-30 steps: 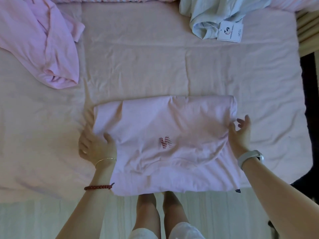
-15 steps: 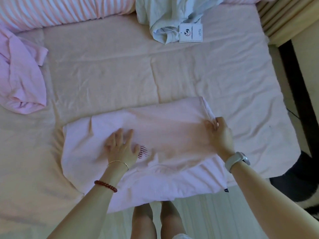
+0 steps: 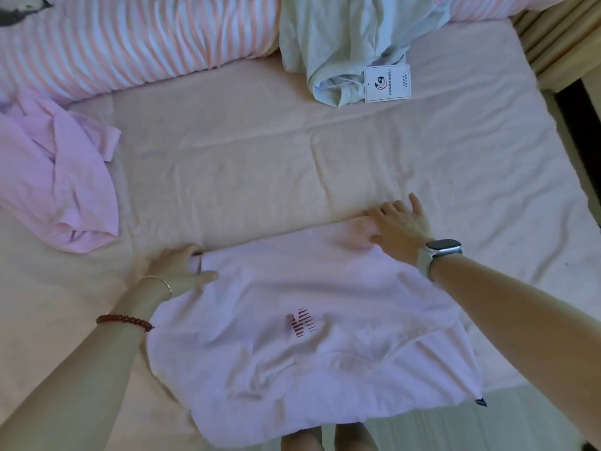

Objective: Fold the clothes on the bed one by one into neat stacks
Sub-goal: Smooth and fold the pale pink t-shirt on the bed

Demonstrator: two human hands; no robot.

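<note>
Now the left hand (image 3: 177,265) pinches the pink shirt's (image 3: 309,336) far left corner; the right hand (image 3: 401,224) presses flat, fingers apart, on the far right corner.

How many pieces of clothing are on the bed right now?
3: a pink shirt with a red logo under both hands at the near edge, a crumpled pink garment far left, a pale green tagged garment at the top.

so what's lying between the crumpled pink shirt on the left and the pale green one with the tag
Only bare bed sheet between the crumpled pink shirt and the pale green shirt, in the head view.
</note>
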